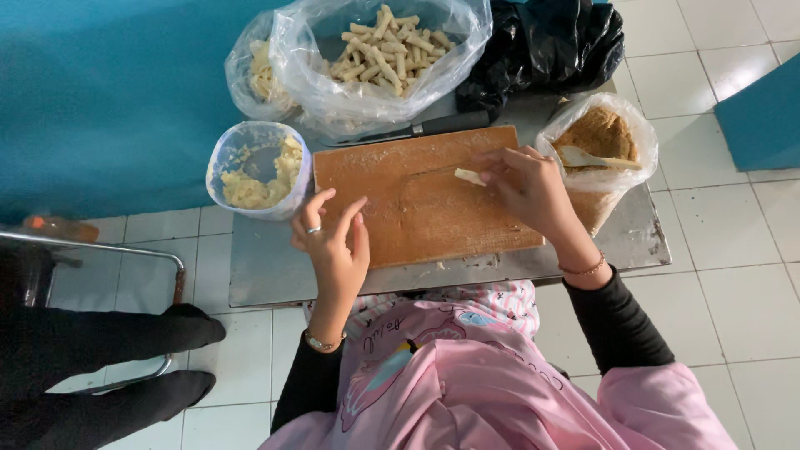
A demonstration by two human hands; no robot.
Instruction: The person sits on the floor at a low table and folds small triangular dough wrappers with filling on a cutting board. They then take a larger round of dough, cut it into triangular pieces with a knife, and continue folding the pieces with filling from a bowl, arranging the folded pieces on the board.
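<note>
Two hands are showing at the work surface: one left hand (333, 242) and one right hand (525, 187). One wooden cutting board (417, 208) is lying on one metal table (267, 275). One knife (417, 129) is resting behind the board. Two clear bags of pale dough sticks (383, 50) are sitting at the back, plus one black bag (550, 42). One clear bag of brown crumbs (596, 137) is holding one wooden spoon (596, 158). One plastic tub (258, 171) is standing to the left. One single dough stick (468, 176) is showing at the right fingertips. The sticks in the bags are proving too many to count.
</note>
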